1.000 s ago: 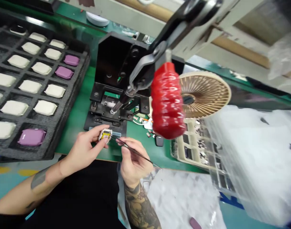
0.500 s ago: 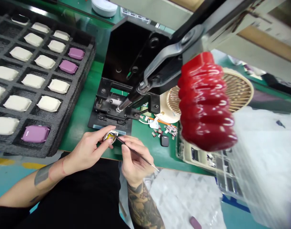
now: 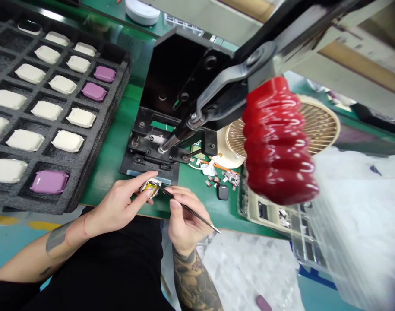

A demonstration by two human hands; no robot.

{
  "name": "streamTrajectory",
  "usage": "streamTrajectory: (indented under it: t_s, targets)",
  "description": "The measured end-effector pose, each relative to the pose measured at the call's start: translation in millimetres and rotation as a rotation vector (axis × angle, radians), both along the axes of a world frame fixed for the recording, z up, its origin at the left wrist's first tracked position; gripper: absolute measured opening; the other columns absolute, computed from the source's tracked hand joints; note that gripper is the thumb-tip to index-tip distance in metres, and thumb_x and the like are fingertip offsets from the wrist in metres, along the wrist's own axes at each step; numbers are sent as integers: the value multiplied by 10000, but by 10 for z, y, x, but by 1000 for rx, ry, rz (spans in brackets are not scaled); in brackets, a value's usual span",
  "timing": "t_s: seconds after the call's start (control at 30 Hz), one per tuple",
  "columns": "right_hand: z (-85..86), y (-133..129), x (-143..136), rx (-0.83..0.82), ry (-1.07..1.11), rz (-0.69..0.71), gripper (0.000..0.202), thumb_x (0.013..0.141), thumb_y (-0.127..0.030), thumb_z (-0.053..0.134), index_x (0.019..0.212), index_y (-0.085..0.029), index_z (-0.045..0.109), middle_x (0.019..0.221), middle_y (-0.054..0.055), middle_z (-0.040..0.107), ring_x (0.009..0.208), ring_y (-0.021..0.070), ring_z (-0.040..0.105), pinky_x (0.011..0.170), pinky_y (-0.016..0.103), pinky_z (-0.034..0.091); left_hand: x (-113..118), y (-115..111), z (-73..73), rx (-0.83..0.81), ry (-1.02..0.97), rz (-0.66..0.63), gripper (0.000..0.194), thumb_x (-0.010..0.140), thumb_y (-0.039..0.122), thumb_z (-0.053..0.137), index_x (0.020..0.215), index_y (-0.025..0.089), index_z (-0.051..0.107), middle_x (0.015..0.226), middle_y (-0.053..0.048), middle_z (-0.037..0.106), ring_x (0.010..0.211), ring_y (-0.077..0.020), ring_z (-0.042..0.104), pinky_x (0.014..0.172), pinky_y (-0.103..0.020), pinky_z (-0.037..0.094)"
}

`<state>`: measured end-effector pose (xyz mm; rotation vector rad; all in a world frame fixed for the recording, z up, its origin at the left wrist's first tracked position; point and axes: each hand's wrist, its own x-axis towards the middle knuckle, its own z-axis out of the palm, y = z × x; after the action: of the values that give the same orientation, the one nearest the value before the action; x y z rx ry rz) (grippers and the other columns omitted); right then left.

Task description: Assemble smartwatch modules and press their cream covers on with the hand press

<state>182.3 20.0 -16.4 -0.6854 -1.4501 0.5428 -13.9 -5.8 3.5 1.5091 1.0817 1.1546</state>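
Between the thumb and fingers of my left hand [image 3: 119, 201] is a small open white device casing [image 3: 156, 183] with a yellow part inside. My right hand [image 3: 189, 216] grips a thin dark tool like tweezers or a probe [image 3: 197, 214], pen-fashion. Its tip meets the casing's right side; whether it touches the inner parts is too small to tell. Just beyond both hands stands a black press [image 3: 152, 149] on the green bench. The press's lever ends in a ribbed red grip [image 3: 278, 147], to the upper right of my hands.
A dark foam tray [image 3: 87, 172] of white and purple casings lies at the left. Small loose parts [image 3: 230, 177] and a black square piece [image 3: 222, 192] lie right of the press. Further right are a fan [image 3: 317, 125], a parts box [image 3: 254, 211] and plastic wrap [image 3: 362, 207].
My right hand has shifted slightly right with the thin tool, whose tip now sits nearer the casing's right edge. My left hand still holds the casing in the same place.
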Motion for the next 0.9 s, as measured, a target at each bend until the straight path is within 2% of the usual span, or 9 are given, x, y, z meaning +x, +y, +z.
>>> streamTrajectory:
  t_s: [0.07, 0.2, 0.37, 0.53, 0.63, 0.7, 0.8, 0.83, 0.9]
  targets:
    - [24, -3, -31, 6, -35, 17, 293, 978, -47, 756, 1168, -260, 823, 1028, 52, 848, 963, 239, 841, 882, 445, 696, -1, -1, 0, 7, 10, 0, 455, 1160, 268, 615, 1605, 191, 668, 1130, -75, 859, 934, -184, 828, 877, -290, 635]
    - [42, 13, -35, 2, -74, 16, 242, 990, -77, 757, 1145, -256, 807, 1020, 52, 848, 941, 236, 839, 863, 447, 701, -1, -1, 0, 4, 12, 5, 451, 1156, 246, 618, 1600, 190, 674, 1155, -68, 859, 930, -170, 828, 873, -276, 625]
    - [16, 21, -18, 15, -49, -10, 204, 994, -110, 771, 1129, -260, 801, 985, 45, 833, 914, 238, 833, 835, 449, 700, 3, -3, -3, 19, 38, 18, 464, 1149, 241, 628, 1608, 189, 669, 1119, -57, 868, 918, -166, 832, 856, -264, 621]
    - [10, 15, -25, -13, -20, 19, 244, 985, -79, 768, 1139, -262, 818, 1007, 46, 840, 944, 231, 829, 883, 443, 687, -1, -3, -11, 29, 36, 17, 484, 1147, 244, 631, 1626, 173, 655, 1142, -65, 873, 923, -168, 834, 876, -269, 628]
    - [9, 32, 10, -120, 19, 55, 165, 1003, -133, 781, 1106, -258, 812, 1003, 50, 835, 948, 221, 824, 868, 410, 688, -11, -10, -35, 29, 24, 10, 491, 1151, 263, 639, 1635, 181, 651, 1132, -62, 874, 933, -174, 840, 891, -275, 642]
    - [2, 47, 55, -242, 78, 137, 108, 1022, -183, 786, 1096, -261, 800, 996, 49, 825, 923, 209, 819, 804, 368, 687, -10, -17, -60, 17, 4, 0, 498, 1152, 283, 645, 1641, 183, 648, 1117, -65, 878, 930, -186, 848, 893, -287, 663]
    - [-23, 52, 109, -315, 109, 312, 75, 1032, -255, 799, 1105, -270, 802, 971, 48, 816, 899, 220, 820, 782, 380, 699, 16, -20, -88, 13, -49, 60, 498, 1132, 297, 686, 1615, 177, 671, 1144, -82, 886, 970, -215, 866, 884, -305, 698]
    - [-34, 48, 114, -300, 109, 327, 78, 1028, -281, 809, 1106, -272, 806, 964, 49, 813, 895, 227, 818, 801, 402, 706, 31, -16, -91, 11, -85, 97, 494, 1122, 300, 707, 1600, 174, 682, 1145, -84, 889, 975, -220, 871, 874, -304, 706]
    - [-56, 38, 98, -246, 143, 234, 104, 1015, -320, 829, 1108, -277, 811, 961, 45, 803, 906, 229, 811, 836, 426, 714, 63, -2, -84, -11, -184, 160, 491, 1107, 306, 742, 1575, 166, 691, 1112, -84, 893, 940, -215, 875, 826, -289, 711]
